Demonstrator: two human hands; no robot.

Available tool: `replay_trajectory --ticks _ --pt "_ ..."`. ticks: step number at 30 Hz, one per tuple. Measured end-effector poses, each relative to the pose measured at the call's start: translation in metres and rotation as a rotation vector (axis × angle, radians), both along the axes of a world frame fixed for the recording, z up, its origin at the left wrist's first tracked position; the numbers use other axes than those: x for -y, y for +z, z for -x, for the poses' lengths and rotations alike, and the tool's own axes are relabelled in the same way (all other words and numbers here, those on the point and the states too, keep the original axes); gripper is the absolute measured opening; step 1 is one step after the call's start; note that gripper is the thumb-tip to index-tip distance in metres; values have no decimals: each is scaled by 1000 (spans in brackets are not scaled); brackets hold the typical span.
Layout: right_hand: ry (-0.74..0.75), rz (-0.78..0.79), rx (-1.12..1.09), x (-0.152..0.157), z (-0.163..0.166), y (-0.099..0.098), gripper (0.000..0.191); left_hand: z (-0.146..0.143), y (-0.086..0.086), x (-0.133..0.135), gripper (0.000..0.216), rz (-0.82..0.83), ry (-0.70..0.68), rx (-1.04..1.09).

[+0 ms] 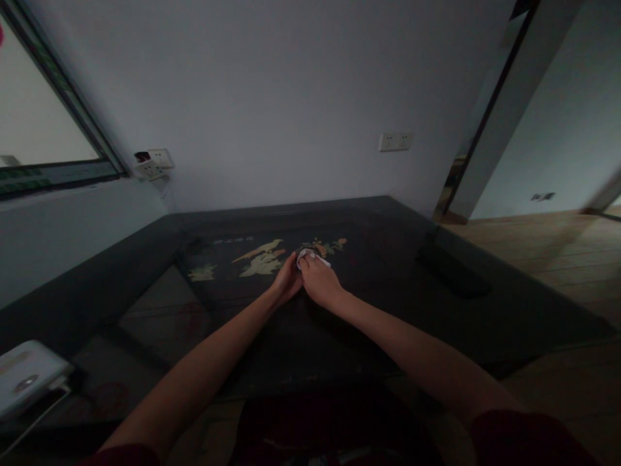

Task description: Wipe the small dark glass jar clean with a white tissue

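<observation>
My two hands meet over the middle of a dark, glossy table [369, 323]. In the fingers of my right hand [320, 279] is a crumpled white tissue or cloth [323, 261], pressed against a small dark round object [306, 248]. My left hand [289, 278] curls around the near left side of that object. Its kind is hard to make out, since the fingers and the tissue cover most of it and the light is dim. Beneath and beyond the hands, the tabletop bears a picture of pale birds [262, 259] and flowers.
To the right on the table lies a long black object [453, 270]. At the lower left sits a white device [32, 375] with a cable. A wall with sockets [395, 142] stands behind the table, a window [43, 110] at the left. Wooden floor [543, 246] shows at the right.
</observation>
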State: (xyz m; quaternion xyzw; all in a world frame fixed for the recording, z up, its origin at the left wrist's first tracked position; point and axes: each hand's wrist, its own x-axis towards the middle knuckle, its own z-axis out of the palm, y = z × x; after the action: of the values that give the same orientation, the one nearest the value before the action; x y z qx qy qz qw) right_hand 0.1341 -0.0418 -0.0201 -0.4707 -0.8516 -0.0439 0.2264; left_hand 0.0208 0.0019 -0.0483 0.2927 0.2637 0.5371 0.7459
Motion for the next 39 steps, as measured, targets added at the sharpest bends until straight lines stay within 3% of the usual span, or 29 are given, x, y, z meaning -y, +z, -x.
replay_trajectory --ticks 9,11,12,13,17,20,29,39 --pt "137 153 -264 -14 -24 6 22 1 -1 0 31 -3 59 -1" --pt "192 174 -455 -22 -33 11 18 2 0 1 30 0 61 -6" --pt "250 244 -799 -27 -37 12 12 2 1 1 30 -1 64 -5" --pt "256 255 -925 -32 -41 13 13 2 2 2 32 -2 67 -2" --pt "209 251 -1208 -49 -53 11 28 7 5 3 48 -4 112 -4" --pt "167 262 -1340 -56 -57 5 32 10 9 5 48 0 143 -17" --pt "109 353 -1329 -57 -54 -12 33 3 20 20 49 6 -137 -12" --pt "91 361 -1212 -62 -54 -21 30 5 20 17 52 -3 -95 -50"
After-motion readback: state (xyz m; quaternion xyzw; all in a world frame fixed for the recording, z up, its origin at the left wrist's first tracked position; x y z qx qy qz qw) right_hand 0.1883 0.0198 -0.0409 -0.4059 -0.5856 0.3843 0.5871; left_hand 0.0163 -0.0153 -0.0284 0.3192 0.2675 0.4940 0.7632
